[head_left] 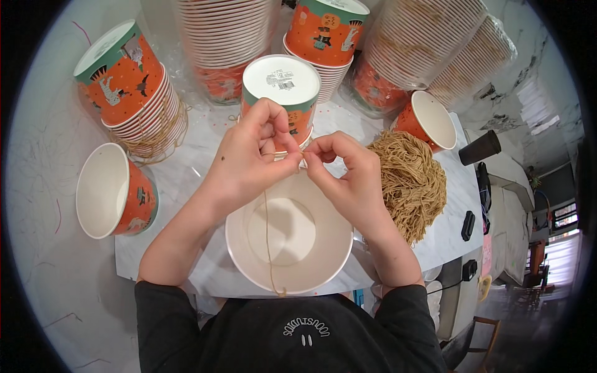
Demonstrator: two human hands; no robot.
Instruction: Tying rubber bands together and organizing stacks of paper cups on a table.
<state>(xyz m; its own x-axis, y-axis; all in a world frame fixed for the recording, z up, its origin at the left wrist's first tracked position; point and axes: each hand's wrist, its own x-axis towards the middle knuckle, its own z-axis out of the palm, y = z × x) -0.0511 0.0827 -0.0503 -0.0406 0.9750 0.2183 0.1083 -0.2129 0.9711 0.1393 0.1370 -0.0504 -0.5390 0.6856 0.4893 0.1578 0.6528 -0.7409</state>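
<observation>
Both hands meet above a large white-lined paper bucket (339,255) that stands mouth up close to my body. Thumb and fingertips of my left hand (245,158) pinch a thin tan string (268,233). My right hand (348,171) is closed in a pinch on the same string, right against the left fingertips. One end of the string hangs down across the bucket's opening to its near rim. Just beyond my fingers, an upside-down orange and green paper bucket (281,81) stands with its white base up. Beside my right wrist lies a thick bundle of tan string (410,186).
Upturned bucket stacks with loose strings (143,118) stand at the left, near a tipped bucket (102,189). Plastic-wrapped stacks (230,37) line the back. At the right are another tipped bucket (434,121), a black cup (480,147) and a small black device (467,225).
</observation>
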